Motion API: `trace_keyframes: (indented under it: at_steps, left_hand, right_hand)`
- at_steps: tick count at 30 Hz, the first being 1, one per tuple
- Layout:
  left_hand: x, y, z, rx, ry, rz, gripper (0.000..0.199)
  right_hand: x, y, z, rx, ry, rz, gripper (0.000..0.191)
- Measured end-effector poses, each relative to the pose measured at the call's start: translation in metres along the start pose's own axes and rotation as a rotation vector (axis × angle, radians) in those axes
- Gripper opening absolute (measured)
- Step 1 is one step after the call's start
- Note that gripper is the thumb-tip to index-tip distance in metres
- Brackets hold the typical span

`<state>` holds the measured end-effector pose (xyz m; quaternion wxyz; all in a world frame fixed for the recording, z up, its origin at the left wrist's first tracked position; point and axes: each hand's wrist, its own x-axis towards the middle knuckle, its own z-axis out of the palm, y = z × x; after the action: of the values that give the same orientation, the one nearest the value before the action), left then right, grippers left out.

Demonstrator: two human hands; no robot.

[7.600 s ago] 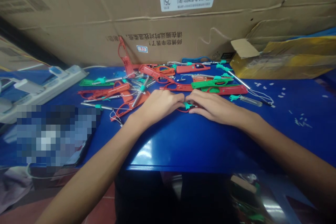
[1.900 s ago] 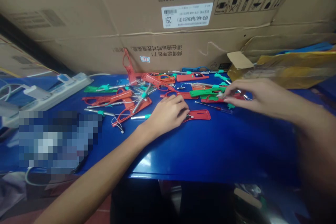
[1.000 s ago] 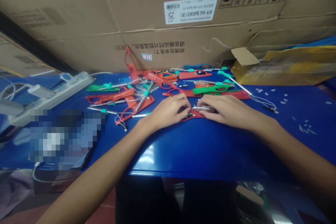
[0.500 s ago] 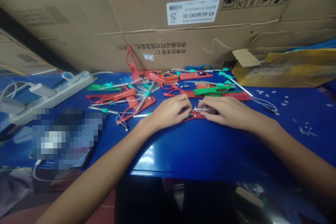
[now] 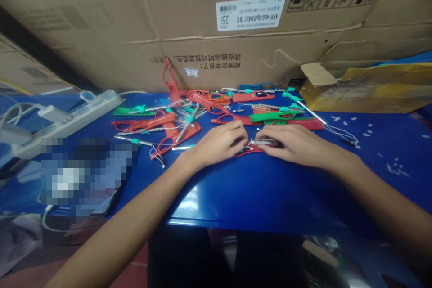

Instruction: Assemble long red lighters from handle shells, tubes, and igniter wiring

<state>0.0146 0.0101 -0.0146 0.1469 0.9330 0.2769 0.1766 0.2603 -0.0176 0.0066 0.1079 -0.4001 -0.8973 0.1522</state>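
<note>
The table (image 5: pixel 216 191) is shining like lacquer, its smooth blue top throwing back a white glare. The nearest red shell (image 5: pixel 254 151) is looking like hard, smooth plastic, and the other shells (image 5: pixel 280 116) are carrying a similar low sheen. The tank (image 5: pixel 269 142) is gleaming like clear plastic. Bare metal tubes (image 5: pixel 145 142) are glinting silver. The big box (image 5: pixel 101 18) is showing matt, creased cardboard, its paper label (image 5: pixel 249 14) looking smooth. Glossy tape (image 5: pixel 388 92) is wrinkling over the carton (image 5: pixel 319 74). The strip (image 5: pixel 76 122) is looking like smooth white plastic; soft cloth (image 5: pixel 22 240) is rumpling below.
</note>
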Motion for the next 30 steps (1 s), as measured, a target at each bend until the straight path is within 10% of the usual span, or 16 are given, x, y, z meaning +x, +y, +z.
trace_keyframes:
  at_steps: [30]
  left_hand:
    - [-0.0002, -0.0005, -0.0006, -0.014, -0.008, -0.021, 0.019]
  right_hand:
    - [0.0004, -0.0002, -0.0002, 0.016, -0.007, -0.001, 0.021]
